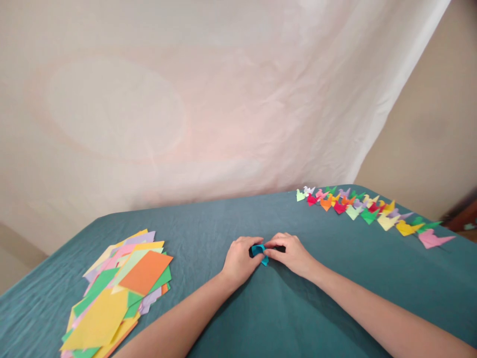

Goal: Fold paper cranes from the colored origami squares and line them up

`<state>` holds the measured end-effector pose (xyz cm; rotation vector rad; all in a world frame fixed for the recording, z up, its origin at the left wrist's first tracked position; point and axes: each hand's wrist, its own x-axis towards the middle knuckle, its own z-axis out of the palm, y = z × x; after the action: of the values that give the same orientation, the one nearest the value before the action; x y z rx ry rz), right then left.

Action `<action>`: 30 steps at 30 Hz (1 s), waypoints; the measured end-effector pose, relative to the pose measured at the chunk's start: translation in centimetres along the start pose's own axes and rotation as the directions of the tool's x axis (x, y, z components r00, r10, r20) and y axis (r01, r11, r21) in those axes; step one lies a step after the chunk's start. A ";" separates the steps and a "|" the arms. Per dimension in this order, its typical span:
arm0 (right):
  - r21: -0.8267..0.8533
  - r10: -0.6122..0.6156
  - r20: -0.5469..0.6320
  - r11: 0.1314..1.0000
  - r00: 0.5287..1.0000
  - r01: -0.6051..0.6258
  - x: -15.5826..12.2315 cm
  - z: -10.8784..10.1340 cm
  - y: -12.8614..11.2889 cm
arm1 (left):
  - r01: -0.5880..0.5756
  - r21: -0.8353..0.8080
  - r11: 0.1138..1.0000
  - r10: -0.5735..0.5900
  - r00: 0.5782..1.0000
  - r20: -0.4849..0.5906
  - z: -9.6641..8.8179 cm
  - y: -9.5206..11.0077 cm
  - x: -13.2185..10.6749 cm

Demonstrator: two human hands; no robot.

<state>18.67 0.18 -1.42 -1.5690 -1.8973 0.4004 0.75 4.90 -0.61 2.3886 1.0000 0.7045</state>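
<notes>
A small folded piece of blue paper (257, 249) is held between both hands just above the middle of the table. My left hand (240, 259) is closed on its left side, with fingers over the top and the thumb at the near edge. At its right side, my right hand (292, 253) pinches the paper between thumb and fingertips. The fingers cover part of the paper, so its exact fold shape cannot be made out.
To the left lies a loose pile of colored paper squares (102, 318), with an orange square (147, 272) near the top. Rows of small folded paper birds (354, 211) stand at the back right. A dark green cloth (201, 223) covers the table; a pale curtain (231, 124) hangs behind.
</notes>
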 end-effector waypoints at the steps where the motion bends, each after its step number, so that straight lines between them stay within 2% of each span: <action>1: -0.006 0.006 -0.012 1.000 1.000 -0.006 0.0 0.1 0.0 | 0.001 -0.004 1.000 -0.001 1.000 -0.006 0.0 0.0 0.0; 12: 0.043 0.049 -0.083 0.998 0.995 -0.046 -0.1 0.5 0.1 | -0.048 -0.049 0.998 0.049 0.999 0.016 -0.3 0.3 -0.5; 19: -0.020 0.053 -0.108 0.998 0.993 -0.055 -0.2 0.8 0.0 | -0.018 -0.085 0.996 0.021 0.999 0.040 -0.5 0.7 -0.2; 30: -0.050 0.069 -0.118 0.996 0.991 -0.076 -0.1 0.9 0.1 | -0.042 -0.074 0.996 0.046 0.998 0.041 -0.4 0.5 0.0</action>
<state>18.14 0.21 -2.19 -1.6636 -1.7804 0.2847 0.72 4.65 -0.02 2.3586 0.8916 0.6911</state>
